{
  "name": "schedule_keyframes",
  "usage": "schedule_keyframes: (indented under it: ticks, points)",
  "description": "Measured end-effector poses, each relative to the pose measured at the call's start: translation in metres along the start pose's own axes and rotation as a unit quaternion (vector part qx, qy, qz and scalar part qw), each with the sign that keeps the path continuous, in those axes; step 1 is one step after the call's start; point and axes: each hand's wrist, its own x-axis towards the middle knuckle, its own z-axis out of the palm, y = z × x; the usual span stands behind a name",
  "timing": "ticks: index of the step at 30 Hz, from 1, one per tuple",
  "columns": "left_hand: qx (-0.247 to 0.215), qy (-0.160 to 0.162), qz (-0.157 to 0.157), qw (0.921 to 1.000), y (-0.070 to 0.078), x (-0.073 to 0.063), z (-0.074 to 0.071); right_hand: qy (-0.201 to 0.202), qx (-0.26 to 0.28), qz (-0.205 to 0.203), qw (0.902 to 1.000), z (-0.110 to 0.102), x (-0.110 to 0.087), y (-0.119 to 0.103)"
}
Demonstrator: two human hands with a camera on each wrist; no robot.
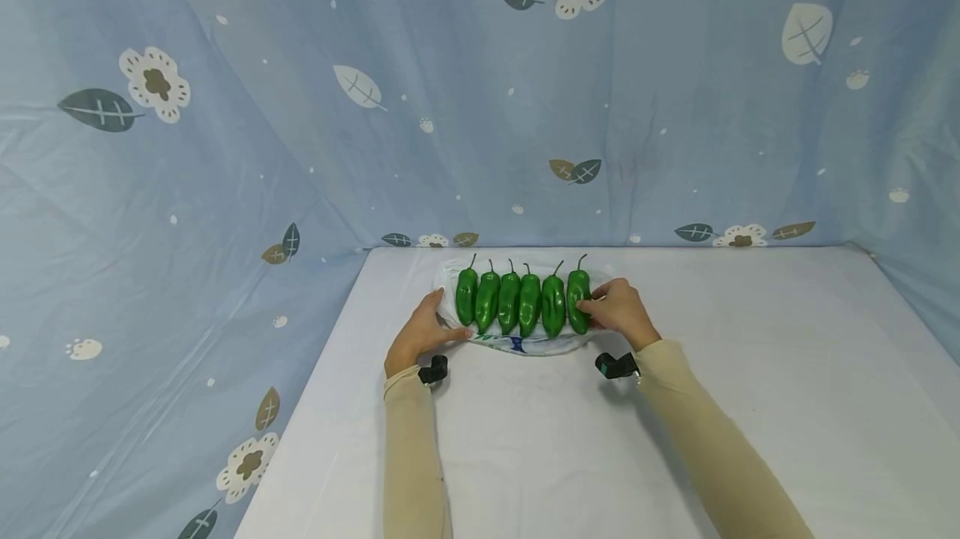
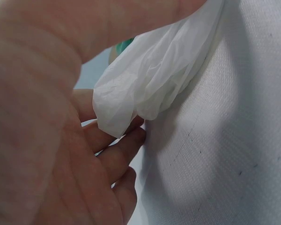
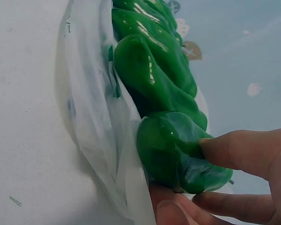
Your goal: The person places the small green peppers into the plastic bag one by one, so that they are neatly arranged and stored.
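Note:
Several green peppers (image 1: pixel 508 303) lie side by side in a row on a white plastic bag (image 1: pixel 551 346), stems pointing to the far side. At the right end, my right hand (image 1: pixel 618 311) pinches the last pepper (image 3: pixel 171 145) between thumb and fingers; the right wrist view shows fingertips partly beneath it. My left hand (image 1: pixel 425 333) rests at the bag's left end, thumb along the near edge and fingers at the left side. In the left wrist view, a loose fold of the bag (image 2: pixel 126 89) hangs between the spread thumb and the loosely bent fingers.
Beneath everything is a table covered with a white cloth (image 1: pixel 540 447). A blue curtain with flowers and leaves (image 1: pixel 465 106) hangs behind it and along the left. Small black wrist cameras (image 1: pixel 617 366) sit at both wrists, near the cloth.

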Motion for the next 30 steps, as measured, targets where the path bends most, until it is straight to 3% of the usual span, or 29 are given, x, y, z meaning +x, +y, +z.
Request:
schedule_keyframes:
  ticks: [30]
  points:
    - [0.015,-0.001,0.003,0.9999,-0.003,0.002,0.002,0.035,-0.060,-0.017,0.9975,0.016,0.006,0.007]
